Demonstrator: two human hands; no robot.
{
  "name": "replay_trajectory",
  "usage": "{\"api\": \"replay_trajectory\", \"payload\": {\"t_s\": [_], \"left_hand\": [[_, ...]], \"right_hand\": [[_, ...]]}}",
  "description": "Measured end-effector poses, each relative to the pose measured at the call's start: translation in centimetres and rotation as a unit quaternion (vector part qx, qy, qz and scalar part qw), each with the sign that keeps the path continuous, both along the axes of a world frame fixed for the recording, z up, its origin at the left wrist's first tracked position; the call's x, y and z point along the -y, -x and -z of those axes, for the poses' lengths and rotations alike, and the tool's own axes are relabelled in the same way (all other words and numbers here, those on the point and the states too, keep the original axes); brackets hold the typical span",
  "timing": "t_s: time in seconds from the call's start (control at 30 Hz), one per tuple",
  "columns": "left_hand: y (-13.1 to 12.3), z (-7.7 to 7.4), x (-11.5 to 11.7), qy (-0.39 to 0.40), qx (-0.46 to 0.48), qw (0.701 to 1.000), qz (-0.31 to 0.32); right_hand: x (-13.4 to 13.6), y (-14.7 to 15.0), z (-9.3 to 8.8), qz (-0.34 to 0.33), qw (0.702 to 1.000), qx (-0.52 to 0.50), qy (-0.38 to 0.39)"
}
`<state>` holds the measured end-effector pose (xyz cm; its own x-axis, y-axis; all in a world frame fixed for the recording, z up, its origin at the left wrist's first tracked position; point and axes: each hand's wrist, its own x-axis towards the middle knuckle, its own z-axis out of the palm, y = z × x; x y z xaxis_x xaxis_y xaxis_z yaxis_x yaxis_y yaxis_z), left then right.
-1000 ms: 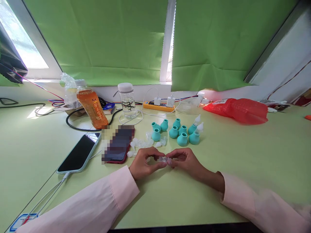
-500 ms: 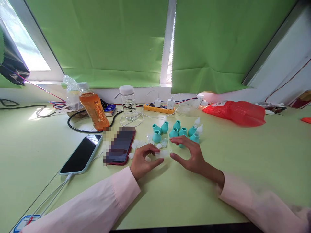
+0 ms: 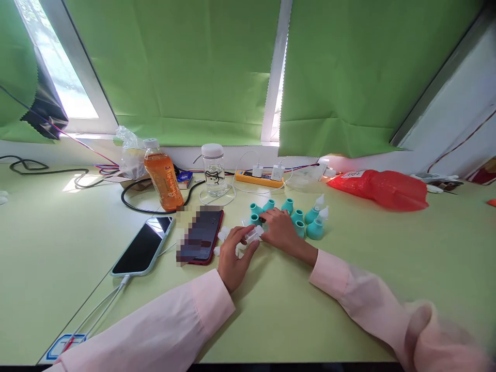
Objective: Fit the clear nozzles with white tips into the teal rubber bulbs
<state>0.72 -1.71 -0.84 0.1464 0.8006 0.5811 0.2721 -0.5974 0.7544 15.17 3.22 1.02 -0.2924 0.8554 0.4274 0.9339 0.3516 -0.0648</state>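
Observation:
My left hand [image 3: 234,261] pinches a small clear plastic tube with a whitish end [image 3: 253,235] between thumb and fingers, above the table. Just beyond it, my right hand [image 3: 281,232] reaches in among the teal rubber bulbs, its fingers curled beside one teal bulb [image 3: 254,220]. The right fingertips are partly hidden, so what they grip does not show. Several more open-necked teal bulbs [image 3: 297,216] stand around that hand. Two bulbs at the right carry white pointed tips [image 3: 324,213]. Small translucent white pieces [image 3: 222,234] lie by the left hand, partly covered by it.
A dark phone with a red edge [image 3: 203,235] and a charging phone [image 3: 143,247] lie to the left. Behind stand an orange drink bottle [image 3: 165,181], a clear jar [image 3: 214,173] and a yellow power strip [image 3: 258,179]. A red plastic bag [image 3: 387,190] lies at right.
My right hand has moved forward to the teal bulbs, its fingers now curled. My left hand has raised the clear tube slightly off the table. The view has shifted a little.

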Motion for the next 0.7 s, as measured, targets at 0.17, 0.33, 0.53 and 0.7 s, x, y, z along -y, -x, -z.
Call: {"api": "replay_trajectory", "payload": {"t_s": [0.17,0.33,0.53,0.7], "left_hand": [[0.0,-0.2,0.5,0.051,0.019,0.998,-0.014],[-0.3,0.2,1.0,0.121,0.078,0.989,0.029],[-0.7,0.3,1.3,0.162,0.08,0.979,0.089],[-0.6,-0.1,1.3,0.22,0.1,0.959,0.146]], "right_hand": [[1.7,-1.8,0.1,-0.088,0.963,-0.191,-0.166],[5.5,-3.5,0.9,-0.211,0.945,-0.213,-0.131],[7.4,-4.2,1.6,-0.167,0.965,-0.19,-0.068],[7.1,-4.4,1.7,-0.143,0.961,-0.235,-0.031]]}}
